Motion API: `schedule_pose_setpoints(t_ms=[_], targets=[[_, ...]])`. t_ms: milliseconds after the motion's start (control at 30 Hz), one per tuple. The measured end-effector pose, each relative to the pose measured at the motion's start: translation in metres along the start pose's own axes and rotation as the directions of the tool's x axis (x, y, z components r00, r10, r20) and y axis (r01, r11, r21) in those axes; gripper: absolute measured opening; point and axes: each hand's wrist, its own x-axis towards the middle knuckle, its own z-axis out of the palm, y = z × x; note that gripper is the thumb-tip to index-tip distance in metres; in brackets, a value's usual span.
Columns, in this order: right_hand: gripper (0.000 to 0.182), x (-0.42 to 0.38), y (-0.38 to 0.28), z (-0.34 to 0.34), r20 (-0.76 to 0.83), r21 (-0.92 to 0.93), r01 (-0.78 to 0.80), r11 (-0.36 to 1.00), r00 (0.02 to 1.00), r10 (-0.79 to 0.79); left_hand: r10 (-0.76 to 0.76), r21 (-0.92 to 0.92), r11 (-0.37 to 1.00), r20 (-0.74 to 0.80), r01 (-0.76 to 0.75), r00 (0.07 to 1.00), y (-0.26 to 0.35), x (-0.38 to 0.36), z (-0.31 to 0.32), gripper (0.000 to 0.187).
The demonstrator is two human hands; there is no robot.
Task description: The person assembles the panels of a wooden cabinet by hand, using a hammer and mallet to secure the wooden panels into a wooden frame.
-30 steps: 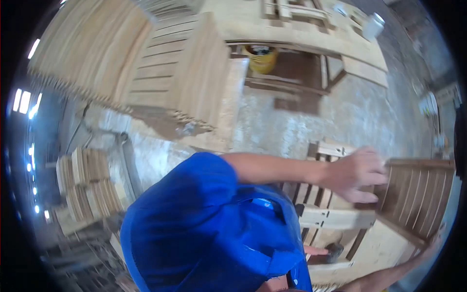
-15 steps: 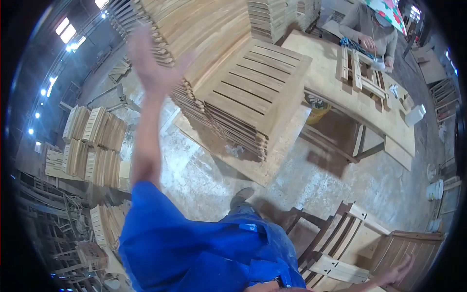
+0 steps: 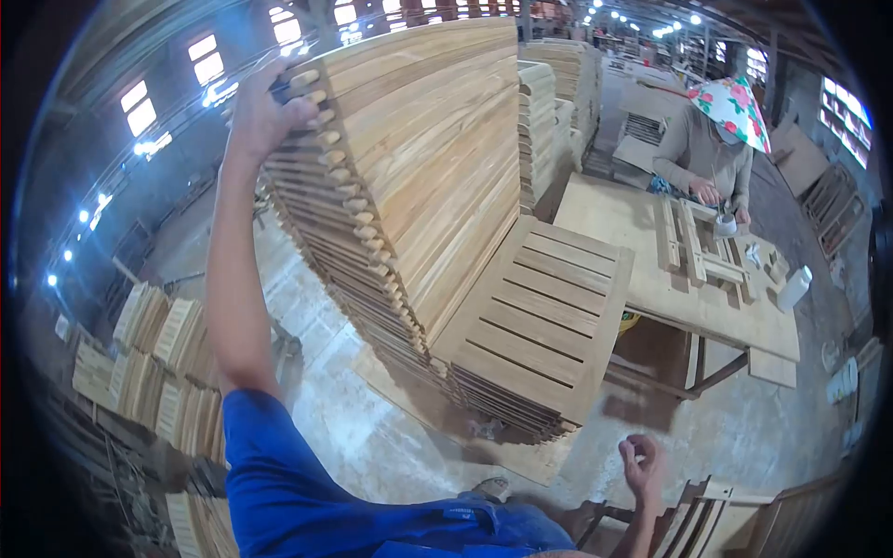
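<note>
My left hand (image 3: 265,107) is closed over the upper corner of a slatted wooden panel (image 3: 321,88) at the top of a tall stack; its fingertips are partly hidden. The stacked wooden panels (image 3: 446,158) show rounded slat ends down their near side. In front of them is a lower stack of slatted panels (image 3: 535,307), with narrow gaps between the top panel's slats. Below and right of that stack, my right hand (image 3: 644,470) hangs in the air. Its fingers are loosely curled, a little apart from the thumb, and I see nothing in it.
At right, a co-worker (image 3: 712,149) in a flowered hat works over a wooden frame (image 3: 698,246) on a table (image 3: 605,209). A white bottle (image 3: 794,288) stands near the table's edge. More bundled panels (image 3: 153,349) are at left. Wooden frames (image 3: 702,521) stand at lower right.
My view has tilted up. My left hand, spread in the air before, now grips the panel's upper corner. My right hand has come inward from the lower right, its fingers curling.
</note>
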Motion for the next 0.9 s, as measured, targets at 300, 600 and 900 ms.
schedule_pose_setpoints(t_ms=[300, 600, 900], targets=[[0.025, -0.007, -0.016, -0.025, 0.032, -0.078, 0.130, 0.988, 0.991, -0.128, 0.248, 0.390, 0.906, -0.182, -0.162, 0.952, 0.080, -0.036, -0.011, 0.055], [0.020, -0.114, 0.012, -0.183, -0.194, 0.111, 0.178, 0.978, 0.969, -0.154, 0.535, 0.210, 0.832, -0.053, -0.514, 0.843, 0.337, -0.048, 0.151, 0.059], [0.065, -0.161, -0.033, -0.299, -0.687, -0.437, 0.338, 0.833, 0.473, -0.552, 0.788, -0.293, 0.530, -0.176, -0.796, 0.590, 0.592, -0.027, 0.287, 0.064]])
